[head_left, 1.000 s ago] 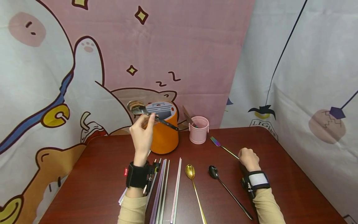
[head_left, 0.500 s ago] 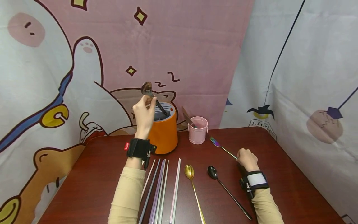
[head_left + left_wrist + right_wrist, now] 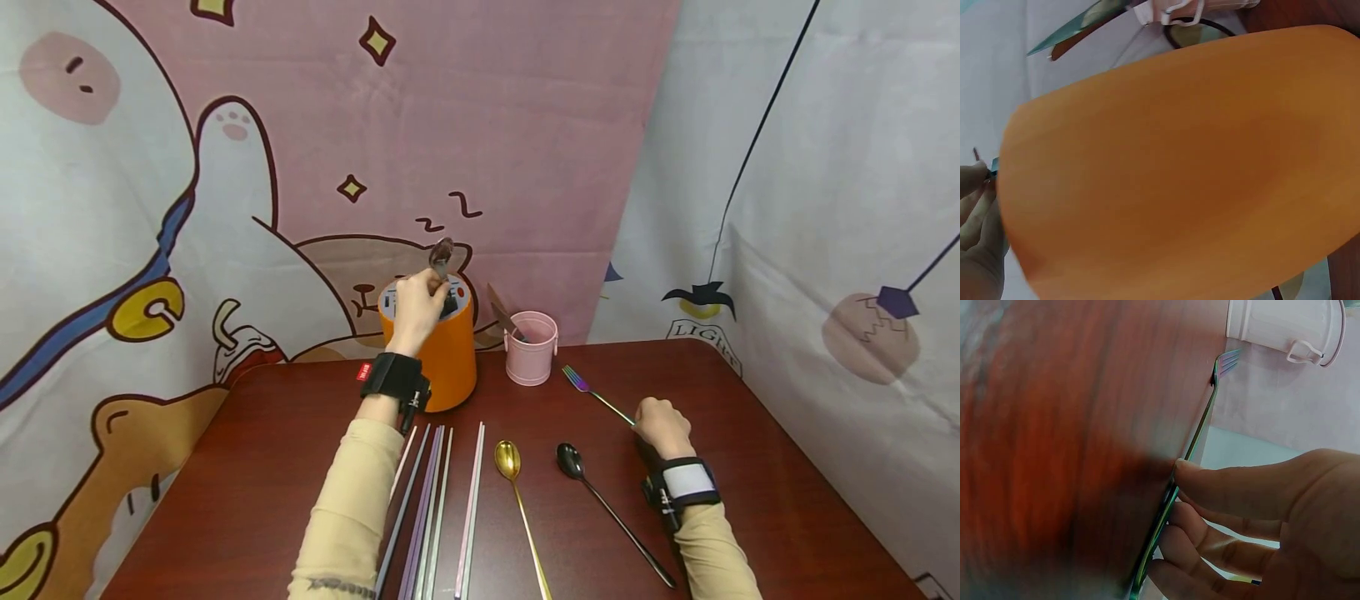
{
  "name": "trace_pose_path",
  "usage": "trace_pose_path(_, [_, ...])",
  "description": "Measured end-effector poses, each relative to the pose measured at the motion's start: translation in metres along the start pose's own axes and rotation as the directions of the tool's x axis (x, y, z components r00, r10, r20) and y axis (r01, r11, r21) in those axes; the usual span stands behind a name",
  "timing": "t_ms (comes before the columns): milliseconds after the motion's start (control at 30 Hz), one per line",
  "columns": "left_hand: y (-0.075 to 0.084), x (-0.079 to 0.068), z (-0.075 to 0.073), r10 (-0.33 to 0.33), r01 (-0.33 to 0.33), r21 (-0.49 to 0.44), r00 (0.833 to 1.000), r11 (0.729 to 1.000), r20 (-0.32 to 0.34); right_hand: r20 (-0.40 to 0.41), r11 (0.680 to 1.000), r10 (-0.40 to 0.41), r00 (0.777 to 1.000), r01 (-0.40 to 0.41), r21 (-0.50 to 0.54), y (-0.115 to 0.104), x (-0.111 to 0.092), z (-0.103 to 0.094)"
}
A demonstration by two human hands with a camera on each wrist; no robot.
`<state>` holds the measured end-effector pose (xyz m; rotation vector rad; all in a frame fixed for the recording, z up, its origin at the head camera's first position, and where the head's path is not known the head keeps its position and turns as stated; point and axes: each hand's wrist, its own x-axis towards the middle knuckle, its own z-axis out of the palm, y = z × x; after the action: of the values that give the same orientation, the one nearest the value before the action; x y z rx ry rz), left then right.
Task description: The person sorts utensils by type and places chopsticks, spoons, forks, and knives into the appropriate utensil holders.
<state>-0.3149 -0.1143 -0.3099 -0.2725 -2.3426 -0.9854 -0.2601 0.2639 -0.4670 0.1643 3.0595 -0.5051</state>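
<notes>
My left hand [image 3: 417, 310] pinches a spoon [image 3: 441, 252] over the top of an orange cylindrical holder [image 3: 450, 367]. The spoon's bowl points up, and its dark handle goes down at the holder's opening, partly hidden by the fingers. In the left wrist view the holder's orange wall [image 3: 1179, 169] covers most of the picture, with the fingers [image 3: 982, 231] at its left edge. On the right, my right hand [image 3: 663, 427] holds the handle of a rainbow-coloured fork [image 3: 579, 381] between thumb and fingers. That fork [image 3: 1200, 428] lies along the tabletop, tines toward the pink bucket.
A small pink bucket [image 3: 530, 350] with a flat-bladed utensil [image 3: 501, 310] leaning in it stands right of the holder. A gold long-handled spoon [image 3: 507, 460], a black one [image 3: 572, 461] and several pastel sticks [image 3: 431, 508] lie in front. Printed cloth [image 3: 525, 125] hangs behind the table.
My left hand has moved right and forward to the holder, turning the spoon from a slant to nearly upright, handle down. The right hand has stayed at the fork.
</notes>
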Motion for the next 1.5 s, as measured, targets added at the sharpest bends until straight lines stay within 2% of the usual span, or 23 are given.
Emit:
trace_pose_path(133, [-0.004,0.001,0.008,-0.042,0.037,0.076,0.997,0.996,0.069,0.008,1.000,-0.001,1.000,0.001,0.004,0.000,0.000,0.002])
trace_pose_path(300, [-0.007,-0.001,0.011,-0.099,0.088,0.095,0.988,0.992,0.121,0.009,1.000,-0.005,1.000,0.005,0.006,0.001,0.000,0.002])
trace_pose_path(633, [-0.008,-0.002,0.007,-0.100,0.085,0.094,0.981,0.992,0.167,0.002,1.000,-0.015,1.000,0.015,0.014,-0.001,-0.002,0.000])
trace_pose_path(900, [-0.007,-0.004,0.000,-0.105,0.097,0.050,0.976,0.994,0.192,0.000,0.999,-0.038,0.999,0.038,0.005,-0.001,-0.003,0.000])
trace_pose_path(1000, [-0.006,-0.007,-0.003,-0.102,0.097,0.034,0.976,0.995,0.192,0.002,0.999,-0.038,0.999,0.038,-0.017,-0.001,-0.002,0.000])
trace_pose_path(1167, [-0.003,-0.014,-0.004,-0.064,0.059,0.034,0.981,0.998,0.183,0.014,0.998,-0.021,1.000,0.021,-0.052,-0.003,-0.002,0.000])
trace_pose_path(1333, [0.002,-0.021,-0.005,-0.036,0.033,0.022,0.988,0.999,0.148,0.028,0.997,-0.013,1.000,0.015,-0.072,-0.006,-0.004,-0.001])
trace_pose_path(1433, [0.007,-0.027,-0.009,-0.027,0.025,0.021,0.996,0.999,0.079,0.030,0.997,-0.016,0.999,0.019,-0.079,-0.007,-0.004,-0.001])
trace_pose_path(1500, [0.013,-0.033,-0.014,-0.012,0.012,0.017,1.000,1.000,0.001,0.033,0.997,-0.020,0.999,0.023,-0.080,-0.008,-0.003,-0.001])
